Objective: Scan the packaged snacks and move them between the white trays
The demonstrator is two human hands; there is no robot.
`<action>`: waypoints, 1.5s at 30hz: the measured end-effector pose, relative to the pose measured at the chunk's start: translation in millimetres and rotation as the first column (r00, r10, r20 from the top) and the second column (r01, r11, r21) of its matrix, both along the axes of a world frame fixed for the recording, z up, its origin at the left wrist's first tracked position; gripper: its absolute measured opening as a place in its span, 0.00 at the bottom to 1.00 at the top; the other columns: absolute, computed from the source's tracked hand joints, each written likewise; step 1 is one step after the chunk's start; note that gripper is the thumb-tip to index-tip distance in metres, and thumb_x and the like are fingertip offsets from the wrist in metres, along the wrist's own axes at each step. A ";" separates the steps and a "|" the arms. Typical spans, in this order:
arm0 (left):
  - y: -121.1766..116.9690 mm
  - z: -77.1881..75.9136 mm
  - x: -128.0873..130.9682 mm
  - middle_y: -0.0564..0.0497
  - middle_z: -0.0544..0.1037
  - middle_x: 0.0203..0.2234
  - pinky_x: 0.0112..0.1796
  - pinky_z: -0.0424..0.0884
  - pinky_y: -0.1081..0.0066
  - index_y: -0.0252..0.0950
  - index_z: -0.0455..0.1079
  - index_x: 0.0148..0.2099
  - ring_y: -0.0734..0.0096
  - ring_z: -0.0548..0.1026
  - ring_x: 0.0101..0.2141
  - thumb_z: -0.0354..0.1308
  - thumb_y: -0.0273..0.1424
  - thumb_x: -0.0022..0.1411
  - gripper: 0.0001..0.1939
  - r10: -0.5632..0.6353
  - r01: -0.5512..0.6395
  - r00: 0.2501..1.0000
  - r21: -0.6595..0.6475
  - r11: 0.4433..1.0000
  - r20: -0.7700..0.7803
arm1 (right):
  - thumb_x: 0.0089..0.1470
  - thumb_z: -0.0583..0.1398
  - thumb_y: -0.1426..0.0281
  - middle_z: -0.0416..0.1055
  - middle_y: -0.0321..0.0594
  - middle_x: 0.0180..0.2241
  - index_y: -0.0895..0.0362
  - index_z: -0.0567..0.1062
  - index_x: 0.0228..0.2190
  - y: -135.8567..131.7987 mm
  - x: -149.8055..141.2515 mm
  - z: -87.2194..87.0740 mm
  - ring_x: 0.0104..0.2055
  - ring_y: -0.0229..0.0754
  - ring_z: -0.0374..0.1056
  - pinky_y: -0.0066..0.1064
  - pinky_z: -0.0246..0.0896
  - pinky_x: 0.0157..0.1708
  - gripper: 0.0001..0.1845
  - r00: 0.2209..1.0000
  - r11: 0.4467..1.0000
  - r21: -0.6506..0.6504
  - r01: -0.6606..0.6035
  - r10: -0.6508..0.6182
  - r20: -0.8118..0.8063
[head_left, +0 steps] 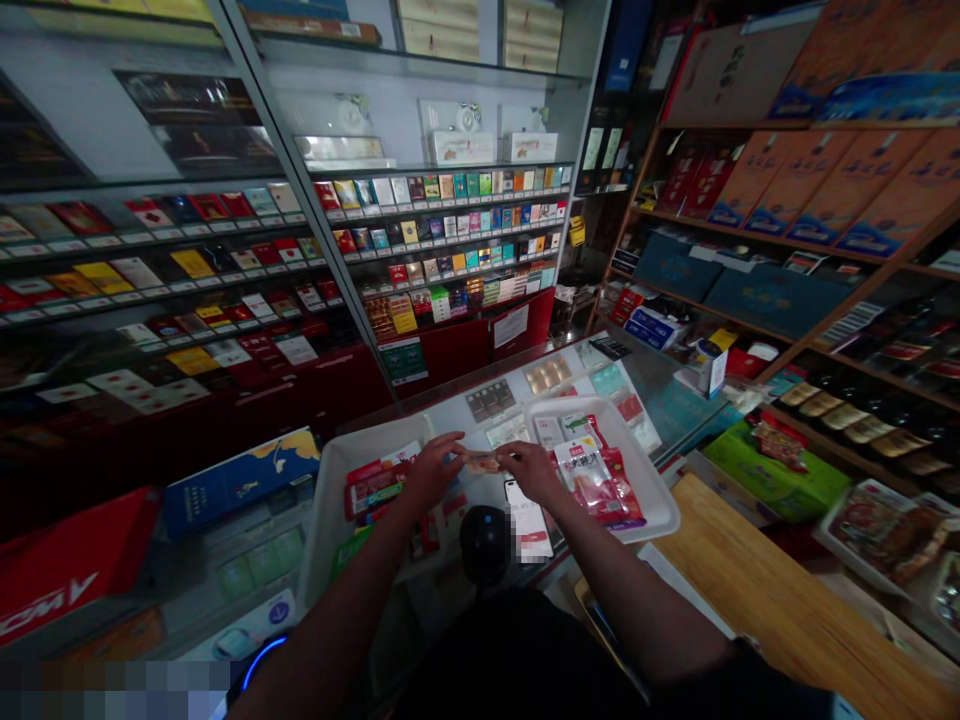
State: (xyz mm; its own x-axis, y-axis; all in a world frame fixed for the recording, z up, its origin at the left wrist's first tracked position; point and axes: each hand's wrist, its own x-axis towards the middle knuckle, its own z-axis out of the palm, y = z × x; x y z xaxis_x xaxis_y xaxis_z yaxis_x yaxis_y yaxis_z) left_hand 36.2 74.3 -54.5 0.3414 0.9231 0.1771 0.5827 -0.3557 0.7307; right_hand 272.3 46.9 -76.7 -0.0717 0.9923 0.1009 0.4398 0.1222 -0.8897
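Observation:
My left hand (436, 468) and my right hand (529, 470) pinch the two ends of a small snack packet (481, 461), stretched level above the glass counter between two bins. Its print is too small to read. Under my left forearm stands a white plastic bin (330, 478) with red and green packets in it. Beside my right wrist is another white bin (666, 512), which holds a large red-and-white snack bag (588, 474) and other packets. A lit phone (531, 525) lies below the hands, next to a round black device (484, 545).
Glass shelves of cigarette packs (457, 225) line the far wall. A blue box (238, 484) and a red box (75, 560) lie on the left. At right are a wooden board (787, 590), a green carton (780, 465) and shelves with boxes and bottles. A calculator (609, 346) sits farther along the counter.

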 end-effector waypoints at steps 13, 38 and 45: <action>5.5 -4.6 1.8 0.43 0.75 0.60 0.58 0.70 0.56 0.39 0.75 0.28 0.55 0.75 0.56 0.55 0.38 0.64 0.15 -0.060 0.058 0.998 -0.136 0.989 -0.013 | 0.60 0.59 0.59 0.79 0.40 0.26 0.56 0.80 0.25 2.0 6.7 -7.2 0.30 0.43 0.72 0.31 0.62 0.32 0.18 0.998 0.994 -0.112 -0.017 0.024 0.061; -5.3 -31.6 -4.2 0.45 0.71 0.63 0.63 0.64 0.53 0.40 0.79 0.36 0.55 0.69 0.63 0.57 0.37 0.64 0.11 -0.145 0.137 0.988 -0.143 0.980 -0.052 | 0.58 0.61 0.66 0.82 0.39 0.43 0.51 0.84 0.38 -14.3 18.6 -11.7 0.45 0.46 0.77 0.37 0.70 0.47 0.11 0.986 0.981 -0.102 -0.164 0.167 0.021; -5.8 -42.6 -3.3 0.43 0.72 0.62 0.65 0.62 0.51 0.39 0.80 0.37 0.52 0.67 0.64 0.57 0.35 0.64 0.11 -0.155 0.145 0.985 -0.116 0.983 -0.080 | 0.57 0.60 0.71 0.80 0.41 0.51 0.51 0.84 0.40 -21.7 18.3 -21.4 0.54 0.46 0.73 0.39 0.65 0.58 0.13 0.958 0.975 -0.011 -0.221 0.219 0.185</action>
State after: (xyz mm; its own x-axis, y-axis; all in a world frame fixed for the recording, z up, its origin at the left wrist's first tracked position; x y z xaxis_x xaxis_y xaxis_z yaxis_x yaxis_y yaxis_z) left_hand 32.8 68.5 -97.1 0.4872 0.8724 0.0405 0.5927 -0.3644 0.7183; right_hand 290.6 25.2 -98.0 -0.3067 0.9488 0.0752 0.5572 0.2430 -0.7940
